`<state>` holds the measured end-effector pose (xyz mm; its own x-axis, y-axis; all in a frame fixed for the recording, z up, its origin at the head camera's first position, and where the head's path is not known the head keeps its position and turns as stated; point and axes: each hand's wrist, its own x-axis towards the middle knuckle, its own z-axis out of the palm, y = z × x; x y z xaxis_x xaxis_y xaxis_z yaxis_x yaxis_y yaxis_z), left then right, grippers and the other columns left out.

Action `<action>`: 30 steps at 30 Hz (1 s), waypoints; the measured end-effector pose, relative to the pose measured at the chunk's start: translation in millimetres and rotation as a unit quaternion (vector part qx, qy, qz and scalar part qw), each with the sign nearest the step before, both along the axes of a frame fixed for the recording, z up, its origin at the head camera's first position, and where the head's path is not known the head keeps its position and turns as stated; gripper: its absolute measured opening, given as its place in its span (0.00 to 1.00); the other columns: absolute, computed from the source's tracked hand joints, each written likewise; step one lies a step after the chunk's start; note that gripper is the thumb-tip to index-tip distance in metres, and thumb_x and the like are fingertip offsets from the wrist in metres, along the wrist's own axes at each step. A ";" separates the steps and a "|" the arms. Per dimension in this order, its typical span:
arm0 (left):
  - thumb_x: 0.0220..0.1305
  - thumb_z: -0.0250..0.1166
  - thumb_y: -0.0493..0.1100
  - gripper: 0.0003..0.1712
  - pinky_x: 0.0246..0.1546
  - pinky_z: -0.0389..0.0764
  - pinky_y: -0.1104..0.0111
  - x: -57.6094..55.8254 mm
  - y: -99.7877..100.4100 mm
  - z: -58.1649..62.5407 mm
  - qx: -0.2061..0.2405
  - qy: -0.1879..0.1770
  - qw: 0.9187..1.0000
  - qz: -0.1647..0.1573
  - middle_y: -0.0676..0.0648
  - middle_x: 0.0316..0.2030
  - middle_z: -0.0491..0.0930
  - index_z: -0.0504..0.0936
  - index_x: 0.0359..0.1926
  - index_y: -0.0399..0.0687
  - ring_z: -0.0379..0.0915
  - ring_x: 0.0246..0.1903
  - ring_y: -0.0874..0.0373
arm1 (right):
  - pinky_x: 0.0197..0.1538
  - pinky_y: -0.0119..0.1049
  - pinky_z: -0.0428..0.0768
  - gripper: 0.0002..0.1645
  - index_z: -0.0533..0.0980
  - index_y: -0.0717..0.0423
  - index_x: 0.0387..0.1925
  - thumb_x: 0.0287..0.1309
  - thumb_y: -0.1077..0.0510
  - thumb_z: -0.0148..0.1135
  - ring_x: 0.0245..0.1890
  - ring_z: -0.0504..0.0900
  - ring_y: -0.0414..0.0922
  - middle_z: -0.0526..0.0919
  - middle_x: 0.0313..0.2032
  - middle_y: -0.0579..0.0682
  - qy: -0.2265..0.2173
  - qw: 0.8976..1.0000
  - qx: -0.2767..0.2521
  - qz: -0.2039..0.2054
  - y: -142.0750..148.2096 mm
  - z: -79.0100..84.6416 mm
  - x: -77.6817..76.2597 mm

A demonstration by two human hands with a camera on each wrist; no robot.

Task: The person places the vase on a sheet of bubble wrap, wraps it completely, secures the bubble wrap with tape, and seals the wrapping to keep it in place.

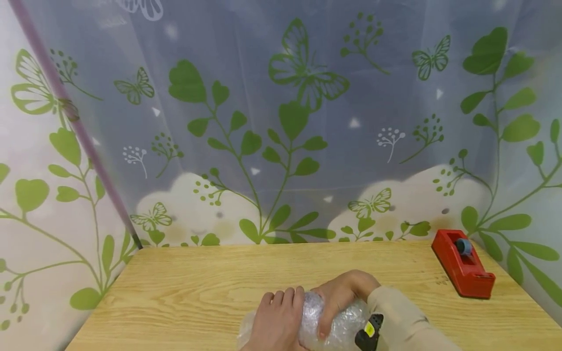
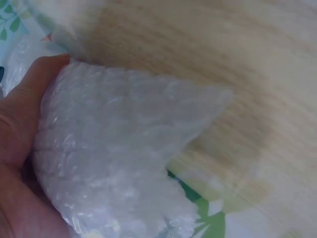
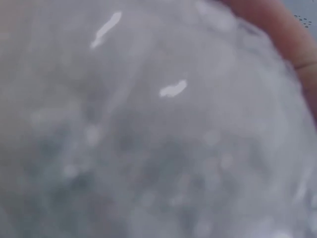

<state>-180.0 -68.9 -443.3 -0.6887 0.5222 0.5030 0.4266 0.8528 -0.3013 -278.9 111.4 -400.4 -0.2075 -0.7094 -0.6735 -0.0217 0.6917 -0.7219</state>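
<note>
A bulky bundle of clear bubble wrap [image 1: 347, 324] lies at the table's front edge, between both hands. My left hand [image 1: 278, 319] grips its left part, with the fingers curled over the top. From the right, my right hand [image 1: 340, 297] holds the bundle, its thumb pressed along the near side. In the left wrist view, a loose flap of the bubble wrap [image 2: 124, 124] sticks out past the left hand [image 2: 25, 129] in a pointed corner. The wrap [image 3: 148, 99] fills most of the right wrist view, with a finger [image 3: 282, 34] curved round its edge. What lies inside is hidden.
On the right of the wooden table [image 1: 197, 278] stands a red tape dispenser [image 1: 467, 265] with a small blue roll. A patterned curtain [image 1: 246, 146] with green leaves and butterflies rises behind the table and along its sides.
</note>
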 end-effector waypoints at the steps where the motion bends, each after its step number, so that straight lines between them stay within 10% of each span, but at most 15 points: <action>1: 0.29 0.61 0.82 0.57 0.33 0.76 0.63 -0.2 0.0 -1.2 0.001 0.006 1.000 0.000 0.48 0.35 0.77 0.74 0.50 0.41 0.75 0.31 0.55 | 0.40 0.41 0.81 0.25 0.70 0.43 0.50 0.50 0.62 0.64 0.42 0.79 0.44 0.78 0.45 0.49 -0.003 1.000 0.003 -0.001 -0.3 0.2 -0.3; 14: 0.33 0.58 0.81 0.53 0.26 0.74 0.66 -3.3 -1.5 -10.6 0.020 0.039 0.999 -0.007 0.49 0.32 0.76 0.73 0.47 0.42 0.74 0.26 0.56 | 0.44 0.42 0.80 0.24 0.71 0.46 0.52 0.51 0.60 0.63 0.44 0.79 0.45 0.79 0.46 0.50 -0.054 0.999 0.008 0.001 -1.7 0.5 -4.8; 30: 0.35 0.52 0.87 0.58 0.25 0.76 0.66 -5.2 -5.1 -3.0 0.043 -0.047 0.998 -0.025 0.48 0.31 0.78 0.74 0.47 0.40 0.76 0.26 0.56 | 0.40 0.44 0.81 0.25 0.70 0.42 0.53 0.52 0.58 0.62 0.43 0.79 0.46 0.77 0.46 0.51 -0.012 1.000 -0.012 -0.015 2.2 -5.9 -1.9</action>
